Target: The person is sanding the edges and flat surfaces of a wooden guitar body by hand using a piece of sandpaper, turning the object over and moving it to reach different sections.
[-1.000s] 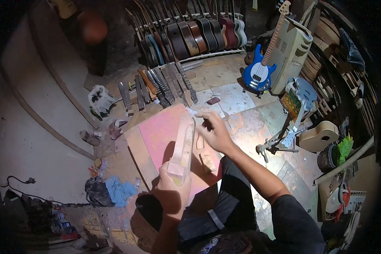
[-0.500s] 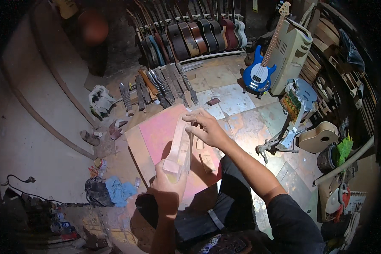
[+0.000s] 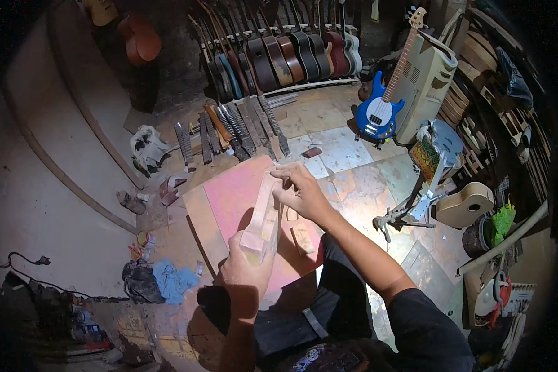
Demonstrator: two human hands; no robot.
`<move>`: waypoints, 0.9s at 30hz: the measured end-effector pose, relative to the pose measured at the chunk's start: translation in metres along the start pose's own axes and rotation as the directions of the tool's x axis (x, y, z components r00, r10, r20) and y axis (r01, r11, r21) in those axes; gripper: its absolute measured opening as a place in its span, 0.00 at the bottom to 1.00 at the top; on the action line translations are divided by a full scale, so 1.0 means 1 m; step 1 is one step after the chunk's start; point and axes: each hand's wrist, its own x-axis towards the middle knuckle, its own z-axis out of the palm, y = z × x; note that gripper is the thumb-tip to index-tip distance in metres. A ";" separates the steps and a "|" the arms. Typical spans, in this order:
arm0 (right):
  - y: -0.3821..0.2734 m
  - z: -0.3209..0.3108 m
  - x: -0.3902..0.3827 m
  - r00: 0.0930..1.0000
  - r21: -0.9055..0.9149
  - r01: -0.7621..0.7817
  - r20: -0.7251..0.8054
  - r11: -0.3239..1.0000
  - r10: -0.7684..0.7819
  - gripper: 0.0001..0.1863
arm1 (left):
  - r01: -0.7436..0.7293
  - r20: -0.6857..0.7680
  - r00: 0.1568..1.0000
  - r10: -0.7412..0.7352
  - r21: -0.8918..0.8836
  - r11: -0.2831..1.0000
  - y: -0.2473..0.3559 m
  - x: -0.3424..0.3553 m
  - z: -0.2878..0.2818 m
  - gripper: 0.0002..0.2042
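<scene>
Both hands are clamped on an unfinished wooden guitar neck (image 3: pixel 265 214) — left hand (image 3: pixel 245 270) at its near end, right hand (image 3: pixel 304 192) farther up — above a pink board (image 3: pixel 232 192).

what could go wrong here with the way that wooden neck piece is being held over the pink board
The left hand grips only the near end of the unfinished wooden neck, while the right hand works its far end in the air; it may slip and drop onto the pink board. The small wood blocks lying loose beside it could get knocked off. Bare fingers on raw wood may catch splinters.
</scene>
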 end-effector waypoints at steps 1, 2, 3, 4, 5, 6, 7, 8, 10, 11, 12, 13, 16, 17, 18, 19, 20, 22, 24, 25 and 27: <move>-0.001 0.001 -0.002 1.000 -0.010 0.010 0.004 1.000 -0.010 0.26 | 0.015 0.008 1.000 -0.016 0.013 1.000 0.001 0.001 0.000 0.28; -0.001 0.002 -0.004 1.000 -0.019 0.020 0.008 1.000 -0.020 0.27 | 0.031 0.016 0.999 -0.032 0.027 0.999 0.002 0.001 0.000 0.28; -0.001 0.002 -0.005 0.999 -0.029 0.030 0.013 0.999 -0.029 0.28 | 0.034 0.018 0.999 -0.034 0.024 0.999 0.001 0.002 0.002 0.28; -0.002 0.002 -0.004 0.999 -0.028 0.047 0.016 0.998 -0.047 0.29 | 0.032 0.014 0.999 -0.032 0.023 0.999 0.001 0.002 0.001 0.29; -0.004 0.001 -0.003 0.998 -0.028 0.065 0.020 0.997 -0.064 0.30 | 0.030 0.011 0.999 -0.031 0.022 0.999 0.001 0.002 -0.001 0.29; -0.005 0.001 -0.002 0.996 -0.028 0.083 0.023 0.996 -0.082 0.32 | 0.035 0.008 0.999 -0.035 0.028 0.999 0.002 0.001 -0.003 0.29; -0.003 0.001 -0.003 0.997 -0.018 0.076 0.025 0.997 -0.075 0.31 | 0.043 0.012 0.999 -0.043 0.032 0.999 0.002 0.002 -0.003 0.29; -0.001 0.001 -0.003 0.997 -0.007 0.069 0.026 0.998 -0.069 0.30 | 0.050 0.017 0.999 -0.050 0.037 0.998 0.002 0.003 -0.002 0.29; 0.002 0.000 -0.003 0.999 -0.006 0.047 0.021 0.999 -0.047 0.29 | 0.051 0.028 0.998 -0.053 0.047 0.998 0.003 0.004 -0.002 0.29; 0.003 0.001 -0.003 0.999 -0.015 0.031 0.015 0.999 -0.031 0.28 | 0.052 0.034 0.998 -0.053 0.052 0.997 0.004 0.005 -0.002 0.29; 0.004 0.000 -0.003 1.000 -0.025 0.016 0.008 1.000 -0.015 0.27 | 0.042 0.031 0.999 -0.043 0.050 0.998 0.003 0.005 -0.001 0.29; 0.003 0.000 -0.002 1.000 -0.015 0.009 0.002 1.000 -0.008 0.26 | 0.034 0.025 0.999 -0.035 0.050 0.998 0.001 0.007 0.000 0.29; -0.003 -0.005 -0.001 0.999 0.034 -0.033 -0.012 0.999 0.033 0.23 | 0.025 0.024 0.999 -0.026 0.048 0.999 0.007 0.004 -0.004 0.29; -0.006 -0.009 -0.001 0.998 0.065 -0.060 -0.013 0.996 0.061 0.22 | 0.027 0.026 0.999 -0.028 0.050 0.998 0.009 0.003 -0.005 0.28; -0.010 -0.014 -0.002 0.996 0.095 -0.087 -0.013 0.992 0.089 0.21 | 0.025 0.016 1.000 -0.025 0.008 1.000 0.007 0.003 -0.004 0.28; -0.018 -0.018 -0.005 0.980 0.184 -0.182 -0.052 0.966 0.194 0.16 | 0.022 0.009 1.000 -0.022 -0.039 0.999 0.005 0.003 -0.002 0.27; -0.026 -0.020 -0.008 0.971 0.344 -0.220 -0.010 0.913 0.237 0.15 | 0.024 -0.006 1.000 -0.024 -0.082 0.996 0.001 0.003 -0.002 0.26; -0.048 -0.029 -0.018 0.949 0.622 -0.291 0.093 0.727 0.301 0.12 | 0.029 -0.032 0.999 -0.032 -0.087 0.996 -0.008 0.006 -0.001 0.26; -0.079 -0.046 -0.031 0.912 0.579 -0.409 0.256 0.705 0.319 0.12 | 0.062 -0.027 0.998 -0.065 -0.116 0.991 -0.011 0.007 -0.002 0.26; -0.087 -0.051 -0.040 0.897 0.599 -0.439 0.339 0.670 0.285 0.14 | 0.098 -0.013 0.995 -0.100 -0.130 0.987 -0.011 0.009 -0.004 0.26; -0.106 -0.065 -0.056 0.887 0.683 -0.437 0.437 0.586 0.152 0.19 | 0.063 -0.032 0.997 -0.067 -0.123 0.990 -0.014 0.012 -0.002 0.26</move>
